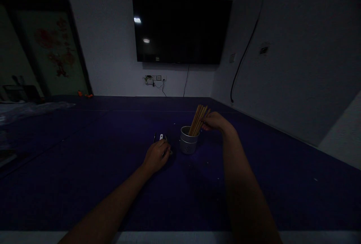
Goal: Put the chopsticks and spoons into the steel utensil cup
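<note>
A round metal holder [188, 145] with small holes in its side stands upright on the dark blue tabletop [180, 199]. Several wooden chopsticks [198, 119] lean to the right out of it. At their upper right side, my right hand [213, 121] is closed with its fingertips on a chopstick. To the left of the holder, my left hand [158, 154] rests low over the table, fingers curled over some small utensils. A light handle end with a hole [161, 136] and a dark thin handle [155, 137] stick out beyond its fingers; the rest of them is hidden.
A large black television [182, 29] hangs on the far wall, with sockets and cables [155, 79] below. Clear plastic film [36, 110] lies on the left of the table, and small orange items [84, 94] sit at the far left edge. A wall borders the right side.
</note>
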Available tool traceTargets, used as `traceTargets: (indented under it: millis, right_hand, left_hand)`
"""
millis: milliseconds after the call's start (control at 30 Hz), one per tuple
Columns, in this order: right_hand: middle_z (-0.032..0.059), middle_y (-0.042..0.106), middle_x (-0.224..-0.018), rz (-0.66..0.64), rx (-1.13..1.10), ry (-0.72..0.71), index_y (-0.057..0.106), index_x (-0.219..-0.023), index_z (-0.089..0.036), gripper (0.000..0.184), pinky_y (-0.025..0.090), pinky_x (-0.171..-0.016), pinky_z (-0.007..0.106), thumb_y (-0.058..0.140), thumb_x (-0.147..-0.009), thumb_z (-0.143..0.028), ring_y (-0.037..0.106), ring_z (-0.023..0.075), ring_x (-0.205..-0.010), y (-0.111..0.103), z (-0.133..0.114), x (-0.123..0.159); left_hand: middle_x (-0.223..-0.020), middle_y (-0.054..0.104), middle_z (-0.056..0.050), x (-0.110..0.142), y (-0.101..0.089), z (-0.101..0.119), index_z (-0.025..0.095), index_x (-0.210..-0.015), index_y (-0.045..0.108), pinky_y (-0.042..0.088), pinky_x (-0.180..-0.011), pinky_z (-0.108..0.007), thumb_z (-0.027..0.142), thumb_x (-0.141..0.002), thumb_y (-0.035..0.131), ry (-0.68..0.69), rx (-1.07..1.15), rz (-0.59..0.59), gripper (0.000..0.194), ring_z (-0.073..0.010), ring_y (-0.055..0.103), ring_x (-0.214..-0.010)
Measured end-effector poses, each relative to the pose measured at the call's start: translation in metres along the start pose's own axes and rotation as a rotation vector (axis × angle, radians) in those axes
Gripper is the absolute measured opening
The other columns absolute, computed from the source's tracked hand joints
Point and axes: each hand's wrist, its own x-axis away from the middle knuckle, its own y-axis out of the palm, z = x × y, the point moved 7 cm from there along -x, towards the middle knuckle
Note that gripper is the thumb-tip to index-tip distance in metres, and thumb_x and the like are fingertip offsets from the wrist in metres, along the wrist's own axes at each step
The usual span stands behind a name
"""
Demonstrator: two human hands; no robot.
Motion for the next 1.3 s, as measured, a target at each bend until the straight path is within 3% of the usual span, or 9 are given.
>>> traceTargets:
  millis: [133, 233, 333, 433, 567, 667, 767, 967, 1300]
  right_hand:
    - [0.005, 0.059, -0.043, 0.018, 0.023, -0.015, 0.058, -0.051, -0.013, 0.028, 0.044, -0.042, 0.02, 0.057, -0.079, -0.018, 0.055, 0.0122, -0.039, 0.0, 0.001, -0.005]
    - [0.0041, 0.057, -0.042, 0.037, 0.044, -0.021, 0.058, -0.051, -0.014, 0.032, 0.041, -0.04, 0.02, 0.059, -0.08, -0.028, 0.052, 0.0112, -0.038, 0.0, 0.002, -0.007]
    - [0.0029, 0.057, -0.044, 0.082, -0.01, -0.019, 0.062, -0.06, -0.013, 0.032, 0.04, -0.041, 0.021, 0.065, -0.075, -0.04, 0.052, 0.0112, -0.041, 0.0, 0.006, -0.007]
    - [0.0048, 0.065, -0.06, 0.074, -0.173, -0.014, 0.065, -0.075, -0.013, 0.03, 0.045, -0.051, 0.022, 0.071, -0.068, -0.042, 0.06, 0.0141, -0.057, 0.009, 0.013, -0.01]
    - [0.0055, 0.068, -0.081, -0.007, -0.477, 0.028, 0.062, -0.085, -0.016, 0.025, 0.05, -0.066, 0.027, 0.072, -0.069, -0.034, 0.063, 0.0164, -0.077, 0.032, 0.024, -0.015]
    - [0.0051, 0.068, -0.081, -0.129, -0.731, 0.034, 0.058, -0.085, -0.017, 0.013, 0.051, -0.072, 0.029, 0.067, -0.075, -0.018, 0.064, 0.0147, -0.075, 0.051, 0.024, -0.017]
    - [0.0047, 0.069, -0.081, -0.218, -0.865, 0.037, 0.055, -0.091, -0.017, 0.018, 0.052, -0.075, 0.03, 0.061, -0.076, -0.007, 0.065, 0.0143, -0.072, 0.06, 0.02, -0.016]
    - [0.0068, 0.07, -0.089, -0.32, -0.868, -0.003, 0.052, -0.106, -0.017, 0.023, 0.05, -0.086, 0.037, 0.048, -0.085, -0.008, 0.066, 0.0155, -0.077, 0.061, 0.011, -0.011]
    - [0.0088, 0.069, -0.097, -0.374, -0.841, -0.08, 0.054, -0.107, -0.017, 0.022, 0.047, -0.092, 0.038, 0.042, -0.089, -0.012, 0.066, 0.0161, -0.085, 0.064, 0.003, -0.007]
  left_hand:
    - [-0.081, 0.058, -0.004, 0.001, 0.001, 0.0, 0.018, -0.08, 0.055, 0.046, -0.068, -0.025, 0.019, -0.086, 0.04, -0.015, -0.002, -0.004, 0.016, -0.0134, 0.056, -0.075]
    - [-0.082, 0.059, -0.004, 0.001, 0.001, 0.0, 0.019, -0.081, 0.055, 0.046, -0.068, -0.026, 0.02, -0.087, 0.04, -0.016, -0.009, -0.011, 0.016, -0.0134, 0.057, -0.075]
    - [-0.082, 0.059, -0.004, 0.0, 0.001, 0.0, 0.019, -0.081, 0.054, 0.046, -0.069, -0.026, 0.021, -0.087, 0.04, -0.012, -0.001, -0.013, 0.016, -0.0133, 0.057, -0.076]
    - [-0.082, 0.059, -0.004, 0.0, 0.002, 0.0, 0.019, -0.081, 0.054, 0.046, -0.068, -0.025, 0.021, -0.087, 0.04, -0.013, 0.009, -0.011, 0.016, -0.0131, 0.056, -0.075]
    - [-0.082, 0.059, -0.004, 0.0, 0.004, 0.0, 0.019, -0.081, 0.054, 0.046, -0.069, -0.025, 0.02, -0.087, 0.04, -0.013, -0.005, -0.02, 0.016, -0.0133, 0.057, -0.076]
    - [-0.082, 0.058, -0.004, -0.001, 0.004, 0.0, 0.019, -0.081, 0.054, 0.046, -0.069, -0.025, 0.02, -0.087, 0.039, -0.013, -0.016, -0.021, 0.017, -0.0132, 0.056, -0.076]
    - [-0.081, 0.058, -0.004, -0.001, 0.003, 0.001, 0.019, -0.08, 0.054, 0.046, -0.068, -0.025, 0.02, -0.087, 0.039, -0.017, -0.018, -0.019, 0.017, -0.0129, 0.056, -0.074]
    - [-0.08, 0.059, -0.003, -0.002, 0.002, 0.003, 0.019, -0.078, 0.054, 0.045, -0.067, -0.025, 0.02, -0.086, 0.04, -0.035, -0.039, -0.021, 0.016, -0.0127, 0.056, -0.074]
    - [-0.083, 0.059, -0.004, -0.002, 0.003, 0.002, 0.02, -0.08, 0.054, 0.046, -0.069, -0.025, 0.02, -0.086, 0.039, -0.04, -0.018, -0.027, 0.016, -0.0132, 0.057, -0.076]
